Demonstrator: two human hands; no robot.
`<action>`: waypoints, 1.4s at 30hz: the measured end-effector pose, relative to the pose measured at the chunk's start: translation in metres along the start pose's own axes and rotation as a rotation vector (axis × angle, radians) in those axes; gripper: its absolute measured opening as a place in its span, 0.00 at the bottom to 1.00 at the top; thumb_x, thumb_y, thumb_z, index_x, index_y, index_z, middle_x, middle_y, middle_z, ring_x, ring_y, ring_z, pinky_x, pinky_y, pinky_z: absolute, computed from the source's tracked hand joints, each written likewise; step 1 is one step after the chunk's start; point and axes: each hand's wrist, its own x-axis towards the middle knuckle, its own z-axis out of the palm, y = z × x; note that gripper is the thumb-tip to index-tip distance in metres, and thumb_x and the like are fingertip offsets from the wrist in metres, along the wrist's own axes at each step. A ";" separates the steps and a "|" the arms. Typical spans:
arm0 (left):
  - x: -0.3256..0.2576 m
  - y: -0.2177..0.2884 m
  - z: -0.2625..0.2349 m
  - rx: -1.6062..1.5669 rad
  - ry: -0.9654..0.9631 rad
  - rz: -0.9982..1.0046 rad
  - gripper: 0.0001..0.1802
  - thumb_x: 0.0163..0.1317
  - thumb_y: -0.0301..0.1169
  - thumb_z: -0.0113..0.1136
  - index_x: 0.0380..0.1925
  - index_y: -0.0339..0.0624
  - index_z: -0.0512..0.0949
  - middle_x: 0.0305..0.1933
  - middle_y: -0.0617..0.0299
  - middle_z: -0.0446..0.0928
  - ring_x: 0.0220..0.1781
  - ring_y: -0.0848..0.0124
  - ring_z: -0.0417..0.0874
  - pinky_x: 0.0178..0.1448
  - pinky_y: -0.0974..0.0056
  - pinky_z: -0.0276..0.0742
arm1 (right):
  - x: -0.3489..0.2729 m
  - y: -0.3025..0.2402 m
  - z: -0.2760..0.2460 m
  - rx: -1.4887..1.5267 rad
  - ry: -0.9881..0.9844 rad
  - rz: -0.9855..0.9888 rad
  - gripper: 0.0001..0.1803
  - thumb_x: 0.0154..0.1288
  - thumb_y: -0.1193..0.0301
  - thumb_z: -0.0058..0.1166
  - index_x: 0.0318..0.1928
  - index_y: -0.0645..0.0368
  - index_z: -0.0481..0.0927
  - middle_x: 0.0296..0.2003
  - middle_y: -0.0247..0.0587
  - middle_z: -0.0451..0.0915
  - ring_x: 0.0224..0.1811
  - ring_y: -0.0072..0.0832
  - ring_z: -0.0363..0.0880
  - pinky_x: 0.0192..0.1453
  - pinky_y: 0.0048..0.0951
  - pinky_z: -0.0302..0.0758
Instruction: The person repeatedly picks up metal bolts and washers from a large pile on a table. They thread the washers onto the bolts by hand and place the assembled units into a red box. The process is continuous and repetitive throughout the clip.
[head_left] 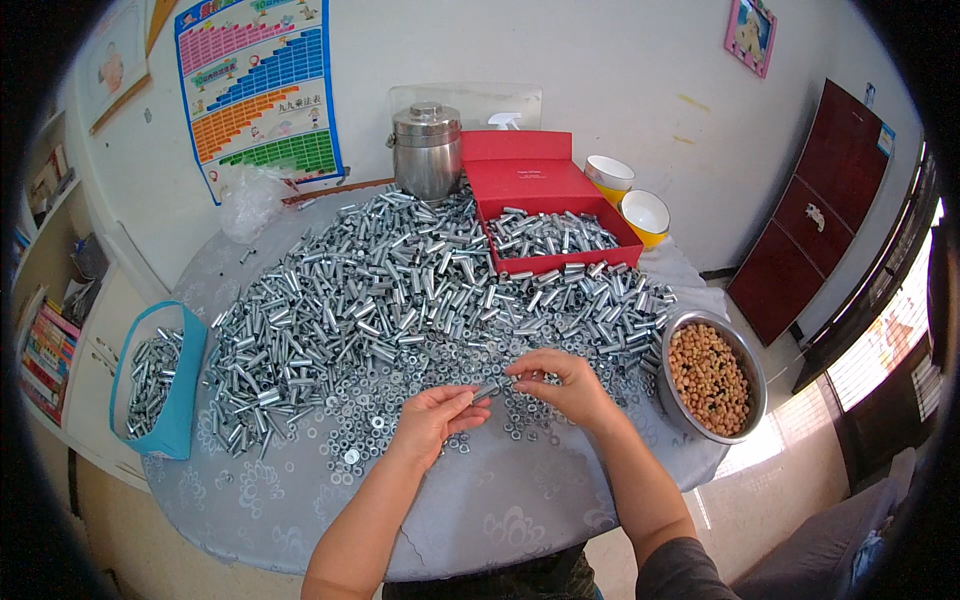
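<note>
In the middle of the near side of the table, my left hand [432, 418] pinches a short silver metal sleeve [485, 392], tilted up toward the right. My right hand [562, 383] is closed in a pinch close to the sleeve's far end; whatever is between its fingertips is too small to make out. Beneath and around both hands lie many loose nuts and washers [375, 400]. Behind them spreads a large heap of silver metal sleeves [350, 290] across the table.
A red box [570, 262] with its lid raised holds more sleeves, beside a steel canister [427, 150] and yellow-white bowls [645, 212]. At left stands a blue fabric basket [178, 400] of metal parts; at right, a steel basin [757, 400] of small tan round pieces. Patterned grey cloth [480, 510] covers the table.
</note>
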 end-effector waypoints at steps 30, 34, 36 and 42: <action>-0.001 0.000 0.005 0.090 0.134 0.165 0.10 0.59 0.23 0.51 0.39 0.27 0.74 0.35 0.47 0.78 0.33 0.65 0.81 0.38 0.70 0.80 | -0.002 0.010 0.008 0.167 -0.046 0.236 0.18 0.67 0.63 0.39 0.39 0.66 0.77 0.27 0.36 0.76 0.27 0.20 0.72 0.33 0.22 0.71; -0.001 0.000 0.006 0.091 0.127 0.172 0.10 0.58 0.23 0.52 0.38 0.27 0.74 0.35 0.48 0.78 0.32 0.65 0.81 0.38 0.69 0.80 | -0.003 0.007 0.009 0.157 -0.037 0.191 0.19 0.67 0.62 0.39 0.40 0.66 0.77 0.27 0.36 0.76 0.27 0.20 0.72 0.33 0.22 0.71; -0.001 0.000 0.006 0.090 0.131 0.171 0.10 0.58 0.23 0.52 0.38 0.27 0.74 0.35 0.48 0.78 0.32 0.65 0.81 0.38 0.69 0.80 | -0.003 0.015 0.008 0.166 -0.058 0.270 0.19 0.67 0.62 0.39 0.41 0.65 0.76 0.29 0.36 0.76 0.27 0.20 0.72 0.33 0.21 0.70; -0.001 -0.001 0.005 0.099 0.113 0.172 0.10 0.58 0.23 0.53 0.38 0.28 0.75 0.34 0.49 0.78 0.32 0.66 0.81 0.38 0.69 0.80 | -0.003 0.015 0.007 0.137 -0.064 0.295 0.21 0.67 0.59 0.38 0.37 0.64 0.78 0.27 0.35 0.76 0.25 0.19 0.71 0.32 0.21 0.70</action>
